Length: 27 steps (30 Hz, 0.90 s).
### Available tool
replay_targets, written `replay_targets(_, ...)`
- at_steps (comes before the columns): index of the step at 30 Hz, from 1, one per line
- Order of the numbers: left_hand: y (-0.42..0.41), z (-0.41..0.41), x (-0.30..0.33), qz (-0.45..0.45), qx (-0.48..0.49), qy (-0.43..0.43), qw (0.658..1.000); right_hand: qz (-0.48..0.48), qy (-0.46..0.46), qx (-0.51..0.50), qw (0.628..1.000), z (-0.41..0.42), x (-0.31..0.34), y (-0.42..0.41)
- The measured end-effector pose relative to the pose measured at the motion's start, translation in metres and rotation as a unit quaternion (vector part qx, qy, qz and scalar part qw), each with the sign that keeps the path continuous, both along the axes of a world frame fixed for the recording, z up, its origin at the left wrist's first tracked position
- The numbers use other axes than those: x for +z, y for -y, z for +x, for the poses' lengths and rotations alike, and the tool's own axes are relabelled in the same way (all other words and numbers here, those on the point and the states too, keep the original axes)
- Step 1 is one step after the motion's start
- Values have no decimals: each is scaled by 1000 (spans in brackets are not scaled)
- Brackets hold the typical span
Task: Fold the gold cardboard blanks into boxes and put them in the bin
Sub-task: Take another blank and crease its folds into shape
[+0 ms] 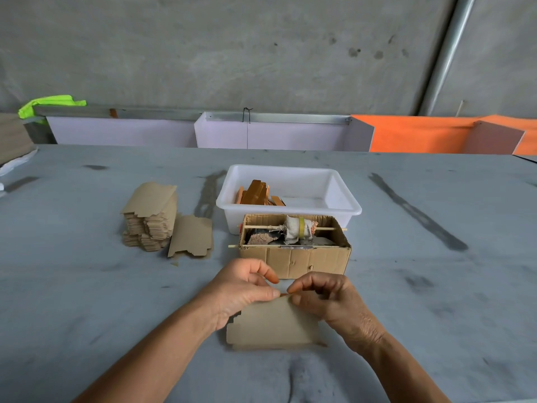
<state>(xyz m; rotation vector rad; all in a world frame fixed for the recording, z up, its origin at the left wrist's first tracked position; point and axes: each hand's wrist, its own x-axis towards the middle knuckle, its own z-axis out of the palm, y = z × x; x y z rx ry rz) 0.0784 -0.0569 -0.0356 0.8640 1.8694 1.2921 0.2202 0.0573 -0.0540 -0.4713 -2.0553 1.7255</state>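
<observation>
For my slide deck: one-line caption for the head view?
Both hands pinch a cardboard blank before the white bin.

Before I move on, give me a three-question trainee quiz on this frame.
1. True or false: the bin already holds folded boxes.
2. The stack of blanks lies on which side of the bin? A) left B) right C) behind
3. What do both hands pinch?

Key: 1 true. 2 A. 3 The top edge of one blank, lying in front of the carton.
</observation>
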Motion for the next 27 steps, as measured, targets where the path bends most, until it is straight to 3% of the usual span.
replay_targets(4,-1,6,-2,21,21,-61,998,-56,19,-34,998,-5,2,2)
replay_targets(10,1,7,-3,33,15,-140,990,-16,113,-9,993,-12,11,2)
replay_targets(22,6,12,1,29,-18,-141,989,89,181,56,978,-13,17,-10)
replay_targets(27,10,11,0,40,26,-53,997,88,154,20,984,-12,15,-14)
